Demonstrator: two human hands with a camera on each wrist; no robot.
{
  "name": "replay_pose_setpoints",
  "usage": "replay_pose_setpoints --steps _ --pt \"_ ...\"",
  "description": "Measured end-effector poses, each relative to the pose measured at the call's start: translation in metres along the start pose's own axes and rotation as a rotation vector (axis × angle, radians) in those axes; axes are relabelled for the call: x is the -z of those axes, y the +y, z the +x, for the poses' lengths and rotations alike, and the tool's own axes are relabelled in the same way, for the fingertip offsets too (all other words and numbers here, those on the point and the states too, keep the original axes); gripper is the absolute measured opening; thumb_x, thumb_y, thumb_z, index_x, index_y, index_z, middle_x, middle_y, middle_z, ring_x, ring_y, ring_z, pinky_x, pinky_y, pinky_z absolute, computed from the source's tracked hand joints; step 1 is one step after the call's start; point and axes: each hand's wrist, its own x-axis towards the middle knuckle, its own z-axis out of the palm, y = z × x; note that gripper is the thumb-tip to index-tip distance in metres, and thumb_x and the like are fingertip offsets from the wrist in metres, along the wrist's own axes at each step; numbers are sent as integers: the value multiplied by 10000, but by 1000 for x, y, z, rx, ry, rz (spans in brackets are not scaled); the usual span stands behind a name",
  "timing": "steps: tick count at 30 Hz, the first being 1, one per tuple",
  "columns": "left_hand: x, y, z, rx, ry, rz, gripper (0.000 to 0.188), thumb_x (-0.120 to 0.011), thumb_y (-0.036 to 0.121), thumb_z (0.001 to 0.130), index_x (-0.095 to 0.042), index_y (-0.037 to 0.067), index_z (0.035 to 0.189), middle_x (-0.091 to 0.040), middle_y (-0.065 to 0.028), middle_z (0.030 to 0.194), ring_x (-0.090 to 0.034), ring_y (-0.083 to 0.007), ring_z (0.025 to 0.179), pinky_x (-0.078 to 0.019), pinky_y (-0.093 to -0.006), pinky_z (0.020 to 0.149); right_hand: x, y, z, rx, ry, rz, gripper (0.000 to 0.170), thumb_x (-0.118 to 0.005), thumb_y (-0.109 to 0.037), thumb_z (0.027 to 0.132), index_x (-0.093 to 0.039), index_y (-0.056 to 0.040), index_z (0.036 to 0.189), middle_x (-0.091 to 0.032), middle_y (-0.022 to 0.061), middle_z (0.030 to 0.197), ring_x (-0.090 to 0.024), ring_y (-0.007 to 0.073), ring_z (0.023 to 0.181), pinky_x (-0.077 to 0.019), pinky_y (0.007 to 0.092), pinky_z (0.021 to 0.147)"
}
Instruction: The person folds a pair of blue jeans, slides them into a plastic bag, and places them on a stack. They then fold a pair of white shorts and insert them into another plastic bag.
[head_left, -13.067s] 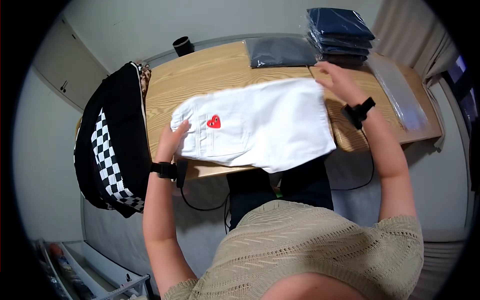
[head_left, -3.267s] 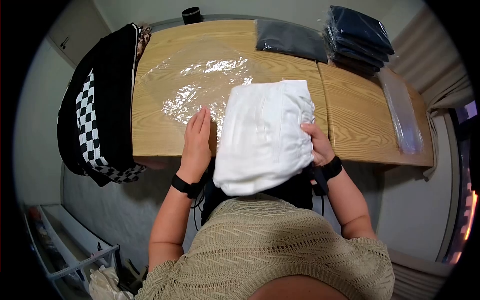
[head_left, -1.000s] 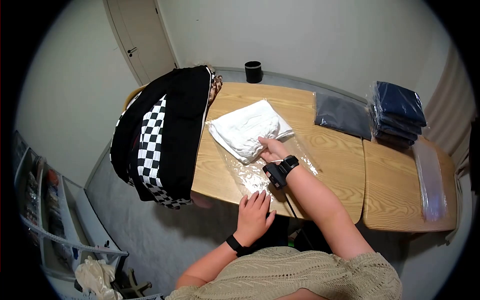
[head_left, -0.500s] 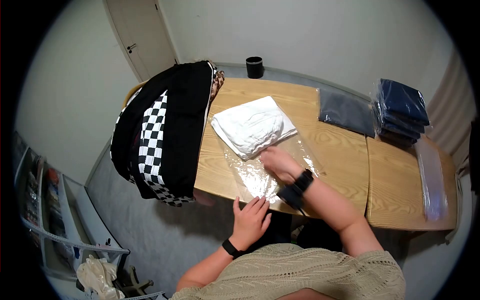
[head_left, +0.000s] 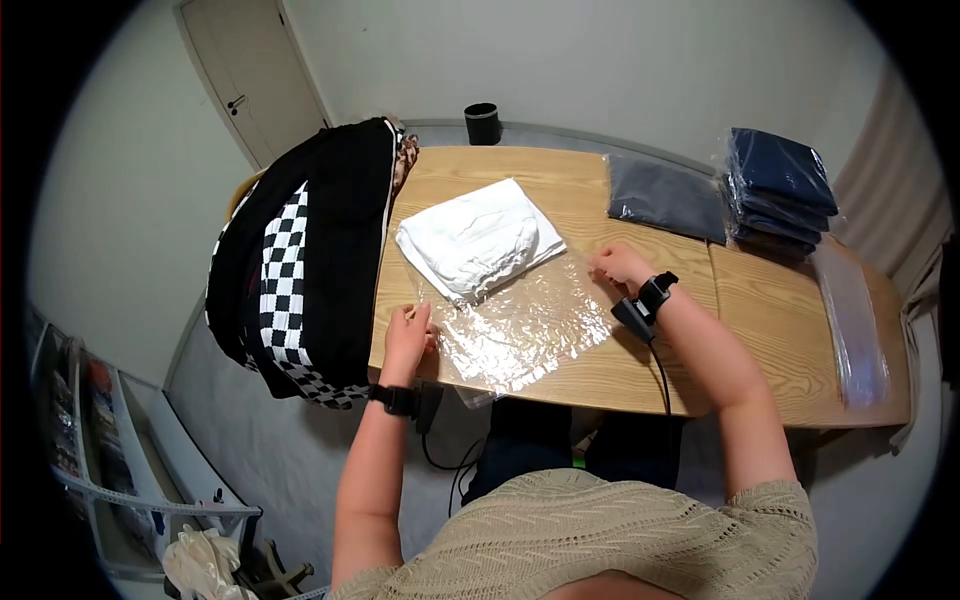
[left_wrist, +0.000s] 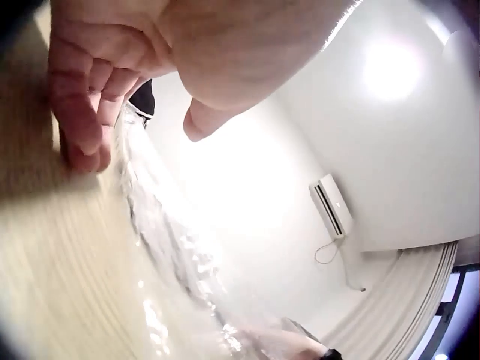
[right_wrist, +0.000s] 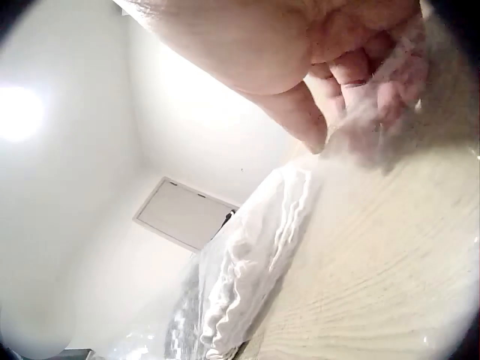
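A folded white garment (head_left: pixel 478 242) lies on the wooden table, its gathered edge toward the person, with a clear plastic bag (head_left: pixel 525 335) spread around its near side. At the bag's left edge is the left hand (head_left: pixel 406 340); in the left wrist view its fingers bend loosely down at the tabletop, thumb held apart, beside the shiny film (left_wrist: pixel 176 240). The right hand (head_left: pixel 624 267) pinches the bag's right edge, right of the garment. In the right wrist view film crosses that hand's fingers (right_wrist: pixel 397 94), and the garment (right_wrist: pixel 247 262) lies beyond.
Black clothing with a checkered band (head_left: pixel 345 230) is heaped at the left. A dark bagged item (head_left: pixel 665 195) and a stack of bagged navy items (head_left: pixel 780 185) lie at the back right. Clear plastic sleeves (head_left: pixel 850 330) lie far right; a black bin (head_left: pixel 482 125) stands behind the table.
The right hand has left the garment's near edge and moved right to the bag's edge. The left hand has moved left from the bag's near edge. The bag's near part is spread wider.
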Motion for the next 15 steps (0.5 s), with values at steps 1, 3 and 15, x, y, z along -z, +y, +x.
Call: replay_pose_setpoints --steps 1,3,15 --pt "3 -22 29 -3 -35 4 468 -647 256 877 -488 -81 1160 -595 -103 716 -563 -132 541 -461 -273 465 0 3 -1 -8 -68 -48 176 -670 -164 843 -574 -26 788 -545 21 610 -463 101 481 -357 259 425" --pt "-5 -11 23 -10 -80 10 436 -641 213 873 -478 -78 1153 -596 -89 731 -568 -125 575 -461 -256 478 3 9 -9 -22 -132 -89 172 -655 -139 846 -569 -29 745 -544 22 582 -471 101 466 -351 256 411" --pt "-38 -4 -59 -58 -521 64 341 -635 57 857 -467 -35 1139 -564 -29 679 -519 -80 546 -419 -231 469 74 77 -206 -119 -52 107 136 -611 -137 893 -603 -9 849 -610 21 697 -544 89 613 -432 228 586"
